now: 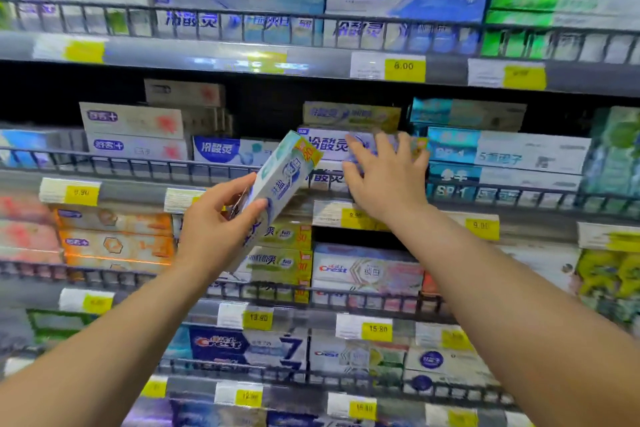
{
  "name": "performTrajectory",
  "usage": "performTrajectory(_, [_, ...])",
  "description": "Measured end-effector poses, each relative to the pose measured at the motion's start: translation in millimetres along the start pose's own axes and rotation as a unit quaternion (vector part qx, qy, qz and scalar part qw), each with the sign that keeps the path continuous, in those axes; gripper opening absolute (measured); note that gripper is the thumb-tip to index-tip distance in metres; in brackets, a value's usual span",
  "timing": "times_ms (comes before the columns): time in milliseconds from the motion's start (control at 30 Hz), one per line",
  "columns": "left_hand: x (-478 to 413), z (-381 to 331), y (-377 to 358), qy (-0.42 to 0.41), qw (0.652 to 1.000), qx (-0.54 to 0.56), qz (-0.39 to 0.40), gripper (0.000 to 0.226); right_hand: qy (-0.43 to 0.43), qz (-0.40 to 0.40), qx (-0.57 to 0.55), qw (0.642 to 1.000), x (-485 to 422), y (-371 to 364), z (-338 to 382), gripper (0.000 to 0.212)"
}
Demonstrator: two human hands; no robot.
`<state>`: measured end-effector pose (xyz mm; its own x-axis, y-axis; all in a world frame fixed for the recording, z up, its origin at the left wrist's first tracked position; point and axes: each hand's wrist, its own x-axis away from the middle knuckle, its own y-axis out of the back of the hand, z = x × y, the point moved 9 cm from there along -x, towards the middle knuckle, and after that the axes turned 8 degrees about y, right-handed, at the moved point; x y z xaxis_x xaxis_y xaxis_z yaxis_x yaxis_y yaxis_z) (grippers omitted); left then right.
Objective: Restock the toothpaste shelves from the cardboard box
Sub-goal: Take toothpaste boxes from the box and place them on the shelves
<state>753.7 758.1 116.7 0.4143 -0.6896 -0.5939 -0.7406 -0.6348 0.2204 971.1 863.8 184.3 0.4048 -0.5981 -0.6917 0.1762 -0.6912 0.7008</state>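
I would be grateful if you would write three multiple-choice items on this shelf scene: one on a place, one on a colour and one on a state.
1. Where is the right hand?
A. In a cardboard box.
B. At the stacked boxes on the shelf below the 8.00 tag.
C. On the lowest rail.

2. What colour is the price part of the 8.00 tag?
A. Red.
B. Blue.
C. Yellow.

3. How is the toothpaste box in the left hand placed?
A. Tilted, in the air.
B. Lying flat on a shelf.
C. Upright on the floor.

Answers:
1 B: its spread fingers lie over the white and blue boxes there.
2 C: the figures stand on a yellow patch.
3 A: the hand grips its lower end, and its top leans to the right in front of the shelf.
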Motion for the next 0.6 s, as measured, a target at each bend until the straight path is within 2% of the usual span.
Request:
performTrajectory(133, [6,-12,-5,-0.023,1.000,-0.019,-0.010,0.039,-0.003,0.063,-0.045,0.997,-13,-14,-6,0.050])
performTrajectory(167, [8,-20,-8,-0.040,0.999,-0.031,-0.013,0.040,0.002,0.058,-0.054,0.997,-13,-14,-7,0.050])
performTrajectory(200, [9,-30,-11,-0.065,0.997,-0.047,-0.017,0.040,0.010,0.034,-0.061,0.997,-11,-10,-9,0.050])
performTrajectory(267, [9,-58,-20,-0.129,0.988,-0.084,-0.023,0.041,0.015,-0.065,-0.078,0.995,0,8,-22,0.055])
performTrajectory(367, [-4,-105,-51,-0.253,0.949,-0.186,-0.013,0.041,-0.054,-0.191,-0.098,0.975,25,37,-71,0.047])
performTrajectory(467, [-21,-137,-98,-0.347,0.890,-0.295,0.001,0.041,-0.136,-0.212,-0.112,0.961,49,47,-118,0.042])
performTrajectory(600, [-38,-149,-149,-0.355,0.873,-0.333,0.040,0.038,-0.164,-0.219,-0.113,0.955,70,53,-143,0.042])
